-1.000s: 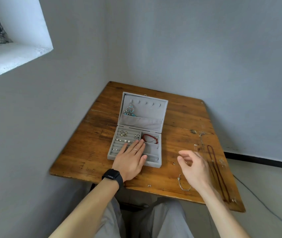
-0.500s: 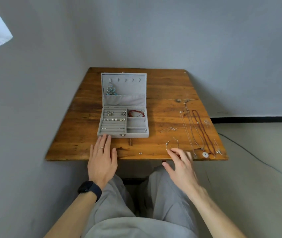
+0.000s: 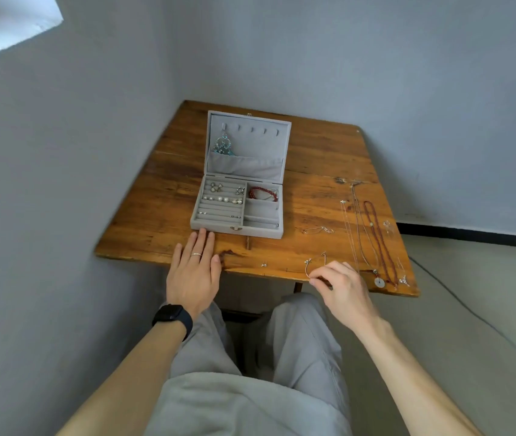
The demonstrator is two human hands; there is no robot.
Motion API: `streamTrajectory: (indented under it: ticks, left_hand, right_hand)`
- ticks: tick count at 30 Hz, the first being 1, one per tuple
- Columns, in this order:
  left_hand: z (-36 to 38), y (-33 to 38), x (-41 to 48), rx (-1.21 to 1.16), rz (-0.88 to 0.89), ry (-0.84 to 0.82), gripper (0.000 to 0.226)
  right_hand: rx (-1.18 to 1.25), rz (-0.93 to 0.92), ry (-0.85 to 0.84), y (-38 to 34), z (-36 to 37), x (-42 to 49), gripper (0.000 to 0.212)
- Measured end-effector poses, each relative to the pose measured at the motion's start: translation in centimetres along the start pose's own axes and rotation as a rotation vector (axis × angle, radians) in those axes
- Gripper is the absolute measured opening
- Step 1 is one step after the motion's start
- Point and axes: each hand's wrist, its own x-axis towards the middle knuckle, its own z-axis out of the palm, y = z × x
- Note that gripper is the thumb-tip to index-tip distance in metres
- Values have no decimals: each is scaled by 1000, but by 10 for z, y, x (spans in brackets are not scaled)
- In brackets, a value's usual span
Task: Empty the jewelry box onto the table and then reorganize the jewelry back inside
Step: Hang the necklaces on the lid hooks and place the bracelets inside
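Jewelry box (image 3: pixel 237 229) is sitting open mid-table (image 3: pixel 162 215), lid up; refill is looking approx half done: earrings (image 3: pixel 222 199) are filling the ring rows, red bracelet (image 3: pixel 263 194) is lying in the top-right compartment. Left hand (image 3: pixel 193 272) is resting flat, fingers straight, tips at box front; right hand (image 3: pixel 341 284) is pinching thin bangle (image 3: pixel 308 267) at near edge. Necklaces (image 3: pixel 376 240), small chain (image 3: pixel 318 230) & stud (image 3: pixel 263 264) are waiting on the wood.

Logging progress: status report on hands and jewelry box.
Left hand flat on wooden table, open. Right hand pinching thin silver bangle at near edge. Grey velvet jewelry box open, part filled. Necklaces lie right of it.
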Motion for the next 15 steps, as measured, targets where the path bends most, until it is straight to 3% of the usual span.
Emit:
streamTrajectory:
  ticks: [7, 15]
  left_hand:
    - [4, -2, 0, 5, 5, 46, 56]
    - [7, -1, -1, -26, 6, 91, 54]
  right_hand:
    - [68, 118, 149, -55, -31, 70, 4]
    - [206, 230, 124, -96, -16, 157, 6]
